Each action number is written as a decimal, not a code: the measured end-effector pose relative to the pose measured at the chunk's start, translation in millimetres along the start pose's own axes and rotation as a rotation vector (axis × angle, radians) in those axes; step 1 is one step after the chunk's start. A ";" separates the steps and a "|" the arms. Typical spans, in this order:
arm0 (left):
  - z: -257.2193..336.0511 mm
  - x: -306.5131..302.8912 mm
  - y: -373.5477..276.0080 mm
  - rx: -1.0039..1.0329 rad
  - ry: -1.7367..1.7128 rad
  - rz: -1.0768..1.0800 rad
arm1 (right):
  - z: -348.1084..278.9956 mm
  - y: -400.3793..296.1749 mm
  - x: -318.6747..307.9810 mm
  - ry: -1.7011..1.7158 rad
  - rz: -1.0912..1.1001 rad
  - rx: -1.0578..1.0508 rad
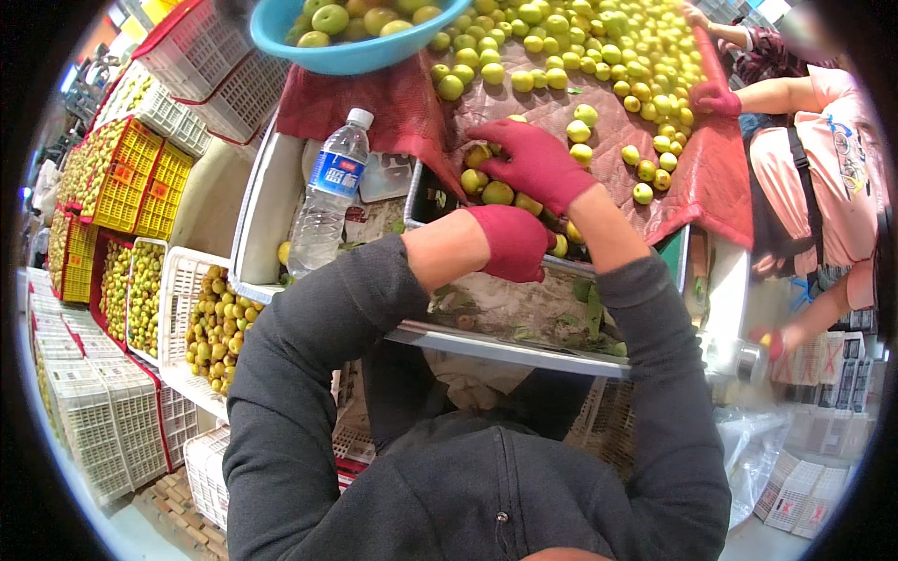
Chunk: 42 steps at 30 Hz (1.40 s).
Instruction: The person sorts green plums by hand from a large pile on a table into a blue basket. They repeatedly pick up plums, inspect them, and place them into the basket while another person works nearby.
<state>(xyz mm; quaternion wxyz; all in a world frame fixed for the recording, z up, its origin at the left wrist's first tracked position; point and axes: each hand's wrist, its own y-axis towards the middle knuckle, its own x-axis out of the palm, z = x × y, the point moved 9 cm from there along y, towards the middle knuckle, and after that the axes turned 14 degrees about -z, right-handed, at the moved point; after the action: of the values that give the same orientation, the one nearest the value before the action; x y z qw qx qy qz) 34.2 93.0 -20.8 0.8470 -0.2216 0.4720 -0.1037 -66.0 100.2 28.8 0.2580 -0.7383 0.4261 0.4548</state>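
Green and brownish round fruits, likely jujubes [497, 193], lie in a dark crate [429, 203] before me. My right hand [537, 158], in a dark red glove, reaches over the crate from the right, its fingers bent around a fruit [477, 156] at the crate's upper edge; whether it grips the fruit I cannot tell. Lower, my left hand [511, 242], gloved alike, curls at the crate's near edge with its palm and fingertips hidden; a fruit [559, 245] shows just beside it. Many more fruits [596, 49] spread over a red quilted cloth [523, 105] beyond the hands.
A water bottle [330, 193] stands left of the crate. A blue basin [358, 59] of fruits sits at the upper left. White [175, 315] and yellow crates [133, 186] of fruits are stacked at left. A co-worker's gloved hand [715, 99] rests at the cloth's right edge.
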 end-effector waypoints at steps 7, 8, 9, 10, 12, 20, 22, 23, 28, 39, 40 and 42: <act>1.9 1.2 -0.5 -0.013 -0.023 -0.055 | 7.3 1.9 8.9 0.003 -0.043 0.042; 3.4 0.7 -1.5 -0.022 -0.019 -0.071 | 8.1 -1.8 5.6 0.093 -0.026 -0.004; 3.8 -0.5 -2.9 -0.032 -0.008 -0.080 | 6.9 -3.9 0.8 0.203 0.002 -0.014; 4.3 -1.5 -4.2 -0.042 0.002 -0.088 | 4.6 -6.7 -3.5 0.313 0.031 -0.023; 4.9 -2.9 -5.7 -0.044 0.014 -0.089 | 2.0 -7.4 -6.6 0.500 0.084 -0.055; 0.3 0.3 6.4 -0.009 0.098 -0.063 | -20.6 -0.4 5.4 0.816 0.008 -0.055; 5.2 -5.4 0.1 -0.001 0.096 -0.067 | -25.5 0.4 8.5 0.910 -0.029 -0.114; 6.9 -7.7 -1.5 0.001 0.095 -0.068 | -29.6 0.4 7.8 0.967 -0.050 -0.140; 1.4 9.1 20.0 0.060 0.125 -0.002 | -44.6 -0.7 17.3 1.107 -0.126 -0.045; -12.4 6.9 -0.6 0.163 0.148 0.324 | -250.8 81.8 6.9 0.902 -0.226 -0.673; -14.7 12.9 -9.7 0.135 0.124 0.324 | -285.5 76.3 5.3 0.868 -0.321 -0.735; -17.7 9.3 2.3 0.172 0.114 0.326 | -263.1 67.4 -19.4 0.644 0.029 -0.750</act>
<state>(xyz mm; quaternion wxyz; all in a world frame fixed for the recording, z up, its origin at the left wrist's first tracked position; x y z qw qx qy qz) 24.1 86.5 -37.0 0.8403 -0.0625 0.5383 -0.0174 -9.7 -128.3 165.7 -0.1767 -0.8774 0.3011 0.3291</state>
